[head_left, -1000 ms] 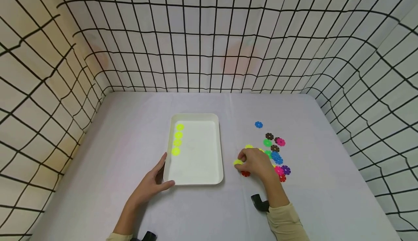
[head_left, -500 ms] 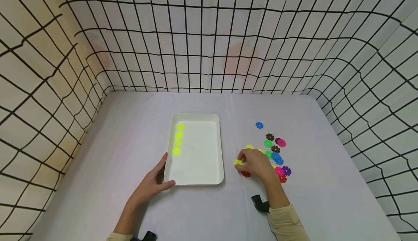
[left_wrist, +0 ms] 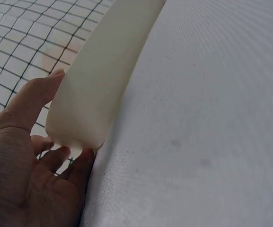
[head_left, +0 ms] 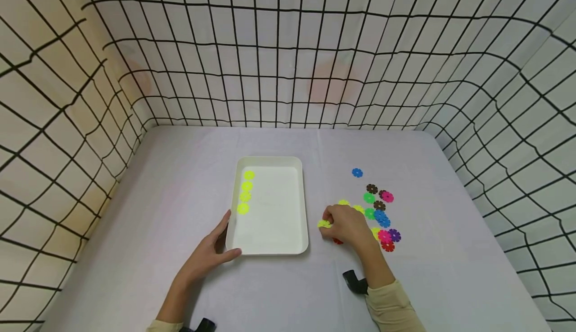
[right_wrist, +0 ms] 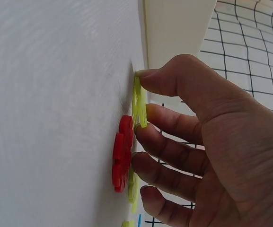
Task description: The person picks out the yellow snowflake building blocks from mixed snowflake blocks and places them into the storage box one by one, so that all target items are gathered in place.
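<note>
The right hand (head_left: 346,224) pinches a thin yellow plastic disc with a flower-like edge (head_left: 324,223) between its thumb and fingers, between the tray and the scattered pieces; whether that disc touches the counter is unclear. A red flower-shaped plastic disc (right_wrist: 122,153) lies right by the fingers, and more loose yellow discs (head_left: 358,208) lie partly hidden by the hand. Past these spreads a loose cluster of similar pieces: green discs (head_left: 369,198), brown discs (head_left: 379,205), overlapping blue discs (head_left: 382,219), pink discs (head_left: 387,197) and a purple disc (head_left: 395,235), with a lone blue disc (head_left: 357,172) farther off. The left hand (head_left: 209,252) grips the near left corner of a shallow white rectangular tray (head_left: 274,217), thumb at its near edge. Inside, four yellow discs (head_left: 245,196) form a column along the left wall. Everything rests on a white cloth-covered counter (head_left: 189,172), backed by black wire mesh (head_left: 276,47).
</note>
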### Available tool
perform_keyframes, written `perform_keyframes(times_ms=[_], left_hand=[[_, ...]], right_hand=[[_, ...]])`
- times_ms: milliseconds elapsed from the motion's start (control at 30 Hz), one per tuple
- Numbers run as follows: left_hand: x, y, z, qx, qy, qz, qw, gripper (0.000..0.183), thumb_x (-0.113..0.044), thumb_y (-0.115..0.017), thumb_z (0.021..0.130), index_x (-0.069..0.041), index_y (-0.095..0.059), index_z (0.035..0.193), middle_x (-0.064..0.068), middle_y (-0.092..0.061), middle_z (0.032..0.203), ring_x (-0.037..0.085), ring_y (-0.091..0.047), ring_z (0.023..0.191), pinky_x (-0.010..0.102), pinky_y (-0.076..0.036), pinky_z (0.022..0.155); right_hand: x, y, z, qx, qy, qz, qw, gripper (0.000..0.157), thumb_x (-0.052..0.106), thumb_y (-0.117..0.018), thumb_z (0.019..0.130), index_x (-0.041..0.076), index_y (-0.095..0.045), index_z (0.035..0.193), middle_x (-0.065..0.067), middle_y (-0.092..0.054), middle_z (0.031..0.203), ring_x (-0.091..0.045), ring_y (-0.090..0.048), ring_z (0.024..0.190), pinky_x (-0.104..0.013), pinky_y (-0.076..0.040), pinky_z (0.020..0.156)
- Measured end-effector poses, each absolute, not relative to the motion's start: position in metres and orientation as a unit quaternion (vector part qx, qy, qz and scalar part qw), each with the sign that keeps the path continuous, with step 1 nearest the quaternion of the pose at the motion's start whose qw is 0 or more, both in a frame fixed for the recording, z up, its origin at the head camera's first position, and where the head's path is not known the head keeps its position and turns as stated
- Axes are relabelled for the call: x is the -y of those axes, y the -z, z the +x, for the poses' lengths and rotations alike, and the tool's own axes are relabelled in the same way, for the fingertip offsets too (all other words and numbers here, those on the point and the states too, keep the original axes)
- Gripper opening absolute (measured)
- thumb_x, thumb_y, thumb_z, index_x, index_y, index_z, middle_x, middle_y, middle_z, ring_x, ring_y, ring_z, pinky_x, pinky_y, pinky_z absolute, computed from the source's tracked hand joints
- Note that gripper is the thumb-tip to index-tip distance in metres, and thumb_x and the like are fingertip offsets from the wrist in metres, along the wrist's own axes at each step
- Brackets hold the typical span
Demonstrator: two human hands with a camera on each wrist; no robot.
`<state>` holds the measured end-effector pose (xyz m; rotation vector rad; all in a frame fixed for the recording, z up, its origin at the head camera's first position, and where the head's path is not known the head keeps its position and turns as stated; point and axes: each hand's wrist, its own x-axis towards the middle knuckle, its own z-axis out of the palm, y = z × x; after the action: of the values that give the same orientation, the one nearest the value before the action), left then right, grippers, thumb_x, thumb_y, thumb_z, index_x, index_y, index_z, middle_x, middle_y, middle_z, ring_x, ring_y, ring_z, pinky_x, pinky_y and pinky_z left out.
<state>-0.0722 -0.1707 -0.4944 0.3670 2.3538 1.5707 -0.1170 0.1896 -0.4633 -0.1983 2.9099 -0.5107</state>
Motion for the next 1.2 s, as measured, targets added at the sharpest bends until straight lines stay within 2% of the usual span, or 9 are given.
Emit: perform_keyframes(times_ms=[400, 667, 800, 1000, 1200], left_hand=[[0.1706, 0.4941, -0.0717, -0.814, -0.548, 0.125, 0.145, 0.101, -0.027, -0.077, 0.085, -0.017, -0.009, 0.158, 0.014, -0.011, 0.164, 0.037, -0.022, 0.148, 0.030, -0.031, 0.111], [0.1695, 0.4935, -0.0717, -0.814, -0.549, 0.122, 0.147, 0.101, -0.027, -0.077, 0.084, -0.020, -0.008, 0.158, 0.014, -0.011, 0.164, 0.037, -0.023, 0.148, 0.044, -0.031, 0.113], [0.1693, 0.4939, -0.0718, -0.815, -0.547, 0.120, 0.147, 0.101, -0.027, -0.077, 0.084, -0.020, -0.008, 0.158, 0.014, -0.012, 0.164, 0.037, -0.024, 0.148, 0.042, -0.032, 0.112], [0.1692, 0.4934, -0.0720, -0.812, -0.552, 0.122, 0.148, 0.102, -0.027, -0.077, 0.084, -0.020, -0.008, 0.158, 0.015, -0.012, 0.164, 0.038, -0.024, 0.147, 0.046, -0.031, 0.112], [0.1695, 0.4933, -0.0723, -0.813, -0.549, 0.122, 0.150, 0.102, -0.027, -0.077, 0.084, -0.020, -0.008, 0.158, 0.015, -0.011, 0.164, 0.037, -0.022, 0.148, 0.043, -0.030, 0.113]], right_hand=[[-0.1905, 0.4618, -0.1153, -0.982, 0.160, -0.069, 0.075, 0.023, 0.032, -0.080, 0.073, 0.014, -0.066, 0.080, 0.005, -0.053, 0.065, -0.011, -0.047, 0.061, -0.025, -0.037, 0.052], [-0.1913, 0.4607, -0.1158, -0.982, 0.163, -0.070, 0.065, 0.023, 0.032, -0.080, 0.071, 0.015, -0.066, 0.078, 0.005, -0.053, 0.065, -0.011, -0.047, 0.060, -0.025, -0.037, 0.052], [-0.1911, 0.4605, -0.1161, -0.981, 0.165, -0.070, 0.069, 0.023, 0.032, -0.079, 0.072, 0.015, -0.065, 0.078, 0.005, -0.053, 0.065, -0.011, -0.047, 0.061, -0.025, -0.037, 0.052], [-0.1909, 0.4591, -0.1173, -0.982, 0.165, -0.071, 0.065, 0.023, 0.032, -0.079, 0.071, 0.015, -0.066, 0.079, 0.005, -0.054, 0.066, -0.011, -0.047, 0.062, -0.026, -0.037, 0.052], [-0.1906, 0.4543, -0.1189, -0.982, 0.165, -0.074, 0.063, 0.023, 0.030, -0.079, 0.071, 0.014, -0.068, 0.081, 0.004, -0.056, 0.068, -0.012, -0.048, 0.062, -0.025, -0.039, 0.052]])
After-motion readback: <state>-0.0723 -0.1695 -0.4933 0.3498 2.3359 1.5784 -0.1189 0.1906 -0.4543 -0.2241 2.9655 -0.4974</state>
